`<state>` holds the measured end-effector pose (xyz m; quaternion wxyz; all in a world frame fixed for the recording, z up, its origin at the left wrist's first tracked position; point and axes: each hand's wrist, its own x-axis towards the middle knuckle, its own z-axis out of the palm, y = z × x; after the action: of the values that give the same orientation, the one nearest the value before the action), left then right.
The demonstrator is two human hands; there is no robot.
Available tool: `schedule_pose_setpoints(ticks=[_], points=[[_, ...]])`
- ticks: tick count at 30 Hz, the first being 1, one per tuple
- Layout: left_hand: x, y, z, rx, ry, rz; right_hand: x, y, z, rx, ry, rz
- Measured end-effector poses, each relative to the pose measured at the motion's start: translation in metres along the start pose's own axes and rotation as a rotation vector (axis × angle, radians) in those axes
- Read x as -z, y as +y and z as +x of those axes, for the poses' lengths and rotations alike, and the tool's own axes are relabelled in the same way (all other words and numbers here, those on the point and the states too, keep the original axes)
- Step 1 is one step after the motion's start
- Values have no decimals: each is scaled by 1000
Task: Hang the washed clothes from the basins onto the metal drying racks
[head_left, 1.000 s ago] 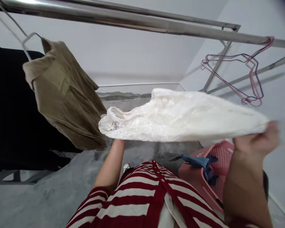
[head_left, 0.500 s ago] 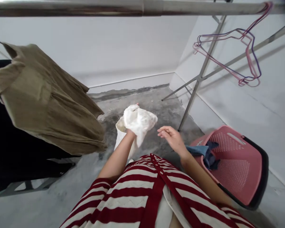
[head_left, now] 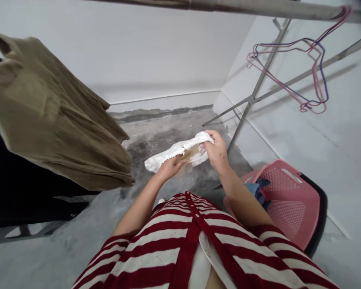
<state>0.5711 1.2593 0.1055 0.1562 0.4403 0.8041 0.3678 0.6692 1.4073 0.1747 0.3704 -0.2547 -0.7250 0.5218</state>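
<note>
A small white lace garment (head_left: 171, 151) is bunched between both my hands in front of my chest, above the grey floor. My left hand (head_left: 167, 168) grips it from below, fingers closed on the cloth. At its right end my right hand (head_left: 216, 150) pinches the fabric, fingers closed. I wear a red and white striped top (head_left: 180, 245).
An olive shirt (head_left: 48, 116) hangs at the left from a steel rail (head_left: 258, 7), dark clothing behind it. Pink and purple wire hangers (head_left: 303, 64) hang at the right. A pink laundry basket (head_left: 291, 204) with blue clothes (head_left: 257, 192) stands on the floor by the white wall.
The white garment was stretched wide a second ago, then bunched in my left hand alone; now my right hand has taken hold of it again. The view has tilted down.
</note>
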Motion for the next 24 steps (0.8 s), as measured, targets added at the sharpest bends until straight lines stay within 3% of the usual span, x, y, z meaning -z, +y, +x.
schedule_pose_setpoints(ticks=[2,5,7,8,13,17,20,22,24], points=[[-2,-14,-15,-62,-9,-236,5,-5,5,-15,4,-21],[-11,-22,-27,-64,251,-522,7,-8,6,-41,48,-33],[-23,-19,-25,-24,437,-436,7,-8,4,-70,62,-15],[-30,-16,-20,-16,459,-340,7,-9,2,-76,63,-2],[-57,-17,15,95,243,-70,31,-14,-3,-17,70,-43],[-41,-29,24,135,280,-37,78,4,-8,15,108,-389],[-23,-31,25,170,366,-33,107,39,-23,-75,-37,-787],[-21,-26,24,177,417,-97,119,65,-36,-191,-252,-991],[-26,-20,22,167,432,-191,130,86,-42,-240,-507,-1014]])
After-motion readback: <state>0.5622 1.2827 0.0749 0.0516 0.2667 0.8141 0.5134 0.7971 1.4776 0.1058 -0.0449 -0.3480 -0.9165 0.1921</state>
